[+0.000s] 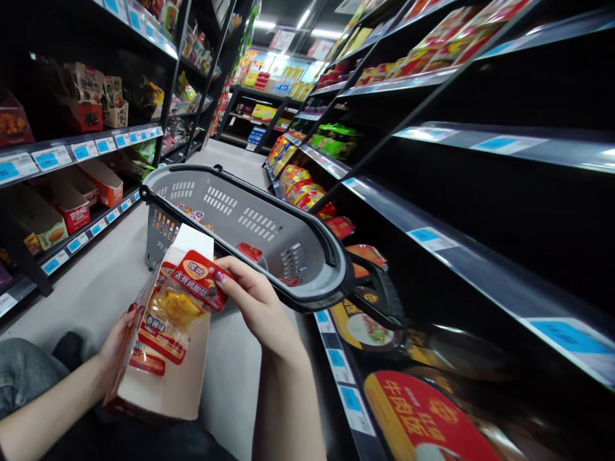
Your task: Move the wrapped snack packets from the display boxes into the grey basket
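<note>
My left hand [120, 336] grips the left side of an open cardboard display box [189, 378], held tilted above my lap. Several small red snack packets [158, 342] with clear windows lie inside it. At the box's upper end, my right hand [247, 294] pinches the corner of one red snack packet [199, 272], whose clear part shows yellow-orange food. Just beyond the box stands a grey plastic shopping basket [230, 224] with a black rim. Inside the basket are a red packet [250, 251] and some orange packets [192, 214], partly hidden by the wall and the box.
Left shelves [86, 150] carry snack boxes and price tags. On the right, shelves [432, 240] hold noodle packs and, low down, red-lidded meal tubs [427, 416]. The basket's black handle [379, 294] juts toward the right shelf. Grey aisle floor [230, 153] runs to a back shelf.
</note>
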Demonstrator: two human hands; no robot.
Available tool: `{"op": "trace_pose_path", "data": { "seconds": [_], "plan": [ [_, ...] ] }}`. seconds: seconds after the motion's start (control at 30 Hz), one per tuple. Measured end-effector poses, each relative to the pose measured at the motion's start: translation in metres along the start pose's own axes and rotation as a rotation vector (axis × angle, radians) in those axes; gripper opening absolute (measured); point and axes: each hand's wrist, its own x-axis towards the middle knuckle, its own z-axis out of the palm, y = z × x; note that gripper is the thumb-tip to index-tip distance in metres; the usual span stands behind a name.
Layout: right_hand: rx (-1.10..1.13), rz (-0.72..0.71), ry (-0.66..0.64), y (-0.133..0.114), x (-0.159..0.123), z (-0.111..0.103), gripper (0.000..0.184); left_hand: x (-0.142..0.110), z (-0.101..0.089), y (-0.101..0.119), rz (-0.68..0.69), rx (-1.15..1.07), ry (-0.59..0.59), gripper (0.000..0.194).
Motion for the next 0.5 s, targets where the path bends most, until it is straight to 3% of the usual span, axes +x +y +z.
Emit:
{"op": "trace_pose_path", "data": {
  "seconds": [0.17, 0.33, 0.5],
  "plan": [
    [0.06, -0.035, 0.06, 0.003, 0.001, 0.0, 0.013, -0.002, 0.004, 0.002, -0.026, -0.011, 0.014, 0.05],
    [0.273, -0.238, 0.207, 0.009, 0.004, 0.004, 0.018, -0.006, 0.009, 0.0, 0.019, -0.004, -0.015, 0.046],
    [0.56, -0.122, 0.145, 0.008, 0.003, 0.01, 0.04, -0.005, 0.008, -0.003, 0.036, -0.025, 0.0, 0.039]
  ]
}}
